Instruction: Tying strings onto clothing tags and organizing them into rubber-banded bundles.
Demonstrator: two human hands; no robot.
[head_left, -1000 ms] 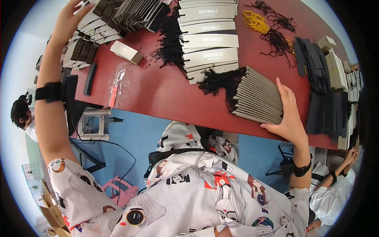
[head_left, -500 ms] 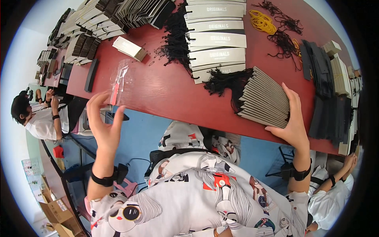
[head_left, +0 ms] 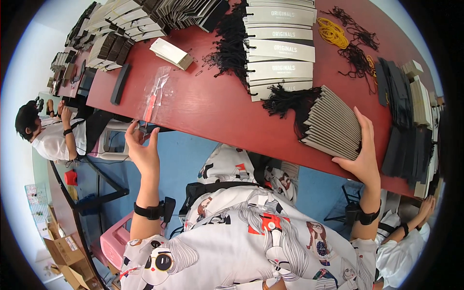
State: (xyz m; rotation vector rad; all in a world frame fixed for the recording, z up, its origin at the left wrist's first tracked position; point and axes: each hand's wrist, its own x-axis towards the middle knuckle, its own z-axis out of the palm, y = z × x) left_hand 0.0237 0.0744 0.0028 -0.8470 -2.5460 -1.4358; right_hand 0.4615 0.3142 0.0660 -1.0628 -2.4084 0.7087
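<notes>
We look down on a long dark-red surface [head_left: 203, 101] that runs from upper left to lower right, over a blue floor [head_left: 183, 159]. At the far left a seated person [head_left: 48, 135] in a white top works at the same surface. Rows of flat grey and black card pieces [head_left: 125, 29] line the far edge. A column of pale grey folded boxes [head_left: 278, 48] lies in the middle. Beside them spreads a heap of black tasselled cords [head_left: 232, 48], with yellow rubber bands [head_left: 331, 31] farther right.

Our right hand [head_left: 362, 159] lies flat and open against the near end of a fanned stack of grey cards [head_left: 331, 123], fingers spread along its edge, pressing rather than gripping. Black tassels [head_left: 290, 99] spill from the stack's far end.

Our left hand [head_left: 142, 147] is raised at the surface's near edge, fingers half open, fingertips at a clear plastic sleeve [head_left: 155, 94] with a red strip inside. Whether the grip has closed on it we cannot tell. The stacks at the right rim are bent and dim.
</notes>
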